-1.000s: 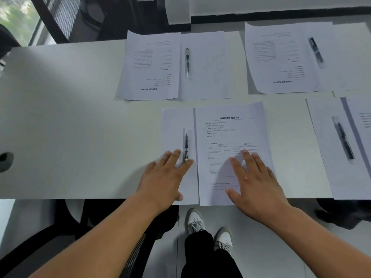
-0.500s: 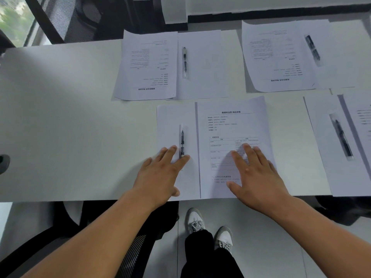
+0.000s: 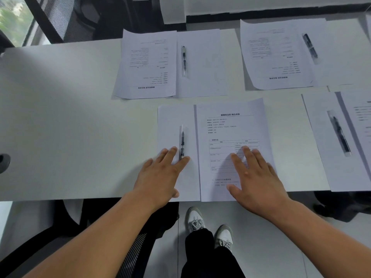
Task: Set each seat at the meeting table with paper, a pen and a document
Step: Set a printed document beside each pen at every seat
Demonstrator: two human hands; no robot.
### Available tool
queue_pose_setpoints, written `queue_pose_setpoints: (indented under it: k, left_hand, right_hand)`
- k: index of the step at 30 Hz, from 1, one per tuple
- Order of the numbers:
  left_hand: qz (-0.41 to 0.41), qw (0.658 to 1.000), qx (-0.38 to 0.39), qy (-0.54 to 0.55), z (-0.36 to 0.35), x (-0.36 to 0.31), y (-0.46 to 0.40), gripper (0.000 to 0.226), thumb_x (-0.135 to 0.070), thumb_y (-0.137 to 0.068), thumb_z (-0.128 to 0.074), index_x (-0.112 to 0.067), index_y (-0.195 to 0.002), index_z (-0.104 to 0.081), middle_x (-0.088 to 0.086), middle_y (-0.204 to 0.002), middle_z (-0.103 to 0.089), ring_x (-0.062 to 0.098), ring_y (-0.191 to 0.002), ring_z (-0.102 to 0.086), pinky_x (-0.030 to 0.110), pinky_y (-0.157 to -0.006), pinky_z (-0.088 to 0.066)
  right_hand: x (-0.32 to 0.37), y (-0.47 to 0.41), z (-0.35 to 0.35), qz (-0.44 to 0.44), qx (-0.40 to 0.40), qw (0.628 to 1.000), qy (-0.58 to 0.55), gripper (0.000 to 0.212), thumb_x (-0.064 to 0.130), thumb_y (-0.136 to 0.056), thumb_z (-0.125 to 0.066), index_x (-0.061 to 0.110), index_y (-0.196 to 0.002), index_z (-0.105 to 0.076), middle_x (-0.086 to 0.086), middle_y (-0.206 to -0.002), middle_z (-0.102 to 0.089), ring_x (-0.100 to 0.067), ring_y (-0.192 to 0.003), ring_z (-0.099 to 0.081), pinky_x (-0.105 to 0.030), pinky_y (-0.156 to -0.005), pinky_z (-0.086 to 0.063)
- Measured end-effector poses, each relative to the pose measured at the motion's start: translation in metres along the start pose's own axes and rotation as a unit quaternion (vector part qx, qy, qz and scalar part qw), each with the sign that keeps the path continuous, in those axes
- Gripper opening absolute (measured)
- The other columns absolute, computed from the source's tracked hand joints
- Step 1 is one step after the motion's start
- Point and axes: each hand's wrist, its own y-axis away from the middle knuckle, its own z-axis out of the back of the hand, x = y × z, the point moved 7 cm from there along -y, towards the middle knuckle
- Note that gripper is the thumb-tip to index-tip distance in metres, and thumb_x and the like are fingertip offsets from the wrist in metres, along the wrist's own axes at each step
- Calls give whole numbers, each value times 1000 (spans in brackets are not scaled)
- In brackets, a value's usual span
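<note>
A pale desk [image 3: 70,121] fills the room's middle, with a mesh chair [image 3: 66,19] behind it by the window and another tucked under the near edge. Nothing here is a container; the goods lie flat on the desk in sets.

At the near seat a blank paper [image 3: 172,125] lies just left of a printed document [image 3: 230,127], their long edges touching or slightly overlapping. A pen [image 3: 182,143] rests on the paper, its long axis running straight away from the person, fine tip to the far side. The left hand [image 3: 160,177] lies flat on the paper, grip loose and spread, forefinger touching the pen's near end. The right hand [image 3: 255,177] presses flat on the document, fingers straight, holding nothing.

Since a second ago both sheets have slid a little farther onto the desk; the hands lie as before.

Across the desk sits a far set [image 3: 170,63], its print upside down to us and its pen also lengthwise. A second far set [image 3: 281,53] lies to its right, and another near set [image 3: 339,137] at the right edge, its pen slanted.
</note>
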Motion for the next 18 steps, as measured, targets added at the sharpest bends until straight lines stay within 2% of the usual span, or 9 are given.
queue_pose_setpoints:
  k: [18]
  left_hand:
    - [6,1000,4,3,2,-2,1,110,-42,-95,-81,-44,-172,-2,0,-183,11,24,-170,5,49,-134,-18]
  right_hand:
    - [-2,-3,-1,8,-7,1000,-16,91,60,-101,-50,28,-170,-1,-9,-178,15,-33,-165,12,-56,-132,-16]
